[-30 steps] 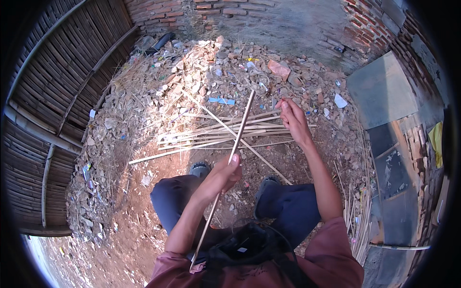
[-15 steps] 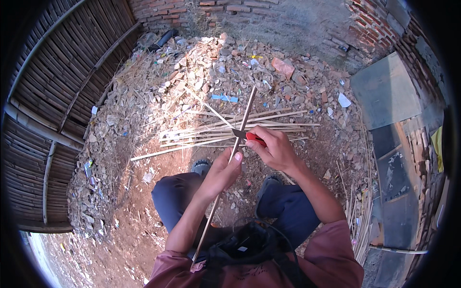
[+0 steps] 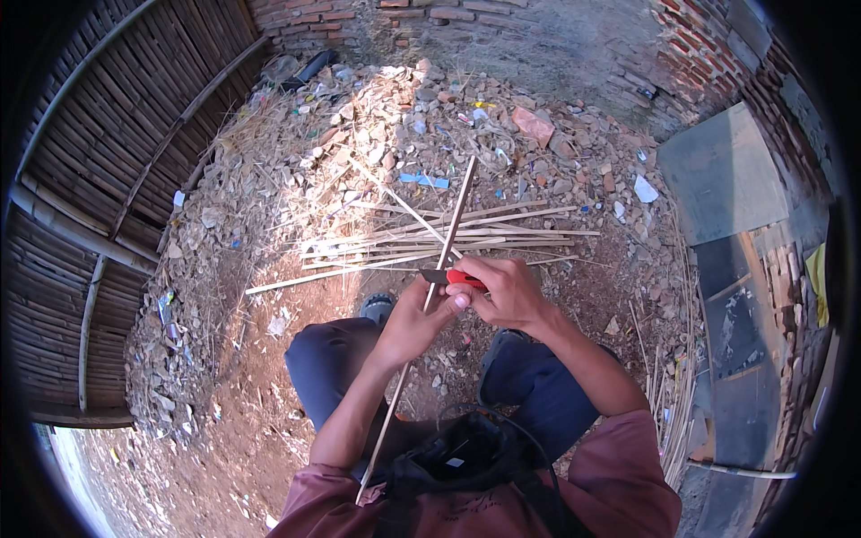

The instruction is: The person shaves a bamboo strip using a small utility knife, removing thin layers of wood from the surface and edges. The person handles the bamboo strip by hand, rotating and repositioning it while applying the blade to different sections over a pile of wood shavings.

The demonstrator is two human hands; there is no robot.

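Bag (image 3: 413, 471): dark, down by the lap, nearest of all.
Legs (image 3: 327, 359): in blue pants, knees bent wide.
Left hand (image 3: 413, 327): curled around one long, thin stick (image 3: 459, 206), its thumb up against the right hand (image 3: 504, 291).
Stick: leans from near the lap, through the left hand, and pokes out past both hands.
Right hand: wrapped around the handle of a red knife (image 3: 462, 277).
Knife: its dark blade lies across the stick, right by the left fingers; I can't tell if it cuts in.
Stick pile (image 3: 538, 243): on the ground past the hands, some sticks crossing.
Rubble (image 3: 386, 130): broken stones and trash, partly in bright sun.
Brick wall (image 3: 529, 45): at the very back.
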